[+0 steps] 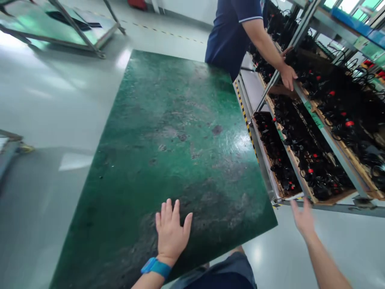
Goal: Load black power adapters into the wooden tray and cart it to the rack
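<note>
Resting flat, fingers spread, the left hand lies on the green table; the right hand (open, empty) reaches toward the rack just beyond its fingertips; next comes a grip there, probably.

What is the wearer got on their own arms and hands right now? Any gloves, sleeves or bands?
Both hands are bare, with no gloves. The left hand has a bright blue band around the wrist, like a watch or wrist strap. The right hand and forearm show no band and no sleeve; they are a little blurred.
</note>
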Motion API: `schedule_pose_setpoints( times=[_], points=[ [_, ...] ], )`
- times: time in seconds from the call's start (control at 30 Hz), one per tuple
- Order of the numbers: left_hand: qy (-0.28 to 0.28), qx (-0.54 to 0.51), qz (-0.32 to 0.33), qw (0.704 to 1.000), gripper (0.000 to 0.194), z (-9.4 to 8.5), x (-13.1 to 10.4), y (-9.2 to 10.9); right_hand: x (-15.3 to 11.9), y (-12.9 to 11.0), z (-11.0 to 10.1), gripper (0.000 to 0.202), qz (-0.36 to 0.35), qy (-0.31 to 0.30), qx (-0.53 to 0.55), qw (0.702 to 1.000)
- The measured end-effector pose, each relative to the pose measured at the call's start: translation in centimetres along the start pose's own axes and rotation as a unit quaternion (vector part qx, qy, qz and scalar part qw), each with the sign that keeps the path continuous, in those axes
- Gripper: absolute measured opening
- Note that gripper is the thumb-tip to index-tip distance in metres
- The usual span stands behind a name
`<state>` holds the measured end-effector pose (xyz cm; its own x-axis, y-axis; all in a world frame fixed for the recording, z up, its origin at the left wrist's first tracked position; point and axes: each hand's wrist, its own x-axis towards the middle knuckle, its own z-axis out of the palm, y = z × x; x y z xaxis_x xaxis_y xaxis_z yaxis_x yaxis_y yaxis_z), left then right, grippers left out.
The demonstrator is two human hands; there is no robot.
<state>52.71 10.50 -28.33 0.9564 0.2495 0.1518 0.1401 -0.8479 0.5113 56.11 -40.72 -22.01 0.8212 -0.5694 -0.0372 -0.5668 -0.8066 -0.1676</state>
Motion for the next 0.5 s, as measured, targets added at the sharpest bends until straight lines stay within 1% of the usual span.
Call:
schedule_pose_setpoints(
  times=[0.03,0.07,0.1,0.13,0.17,0.2,0.23,0.27,0.3,0.33,0.4,0.47,0.5],
  points=[
    [-0.003,-0.027,-0.002,1.0,0.063,-0.6,-0.2,-0.5,-4.0,-2.4,2.7,0.105,-0.04,-0.036,0.022,0.998],
    [-0.009,-0.058,-0.005,0.998,0.064,-1.5,-0.3,-1.2,-7.6,-4.7,4.9,0.102,-0.077,-0.049,0.037,0.995],
    [-0.012,-0.085,-0.007,0.996,0.064,-2.7,-0.2,-2.0,-10.4,-6.7,6.5,0.1,-0.098,-0.049,0.044,0.993],
    [-0.007,-0.098,-0.011,0.995,0.065,-4.1,0.0,-2.9,-12.5,-8.4,7.6,0.099,-0.089,-0.022,0.034,0.995],
    [0.008,-0.095,-0.019,0.995,0.068,-5.6,0.3,-3.9,-13.9,-9.8,8.2,0.097,-0.062,0.017,0.01,0.998],
    [0.036,-0.074,-0.037,0.996,0.071,-7.2,0.8,-5.0,-14.8,-10.9,8.5,0.093,-0.049,0.037,-0.003,0.998],
    [0.078,-0.036,-0.068,0.994,0.076,-8.6,1.4,-6.1,-15.2,-11.6,8.4,0.09,-0.04,0.052,-0.014,0.998],
    [0.115,-0.006,-0.107,0.988,0.082,-9.8,1.9,-7.1,-15.4,-11.9,8.2,0.088,-0.038,0.06,-0.02,0.997],
    [0.136,0.02,-0.147,0.98,0.086,-10.8,2.4,-8.1,-15.5,-12.0,7.9,0.085,-0.042,0.061,-0.021,0.997],
    [0.135,0.043,-0.181,0.973,0.089,-11.4,2.8,-8.9,-15.5,-12.0,7.7,0.083,-0.047,0.064,-0.019,0.997],
    [0.092,0.084,-0.216,0.968,0.09,-11.7,3.3,-10.0,-15.6,-11.5,7.8,0.08,-0.048,0.077,-0.015,0.996],
    [0.046,0.121,-0.223,0.966,0.089,-11.2,3.2,-10.6,-15.9,-11.1,8.2,0.078,-0.046,0.091,-0.01,0.995],
    [0.034,0.133,-0.228,0.964,0.089,-10.8,3.1,-10.8,-16.0,-10.9,8.5,0.077,-0.047,0.095,-0.008,0.994]
  ],
)
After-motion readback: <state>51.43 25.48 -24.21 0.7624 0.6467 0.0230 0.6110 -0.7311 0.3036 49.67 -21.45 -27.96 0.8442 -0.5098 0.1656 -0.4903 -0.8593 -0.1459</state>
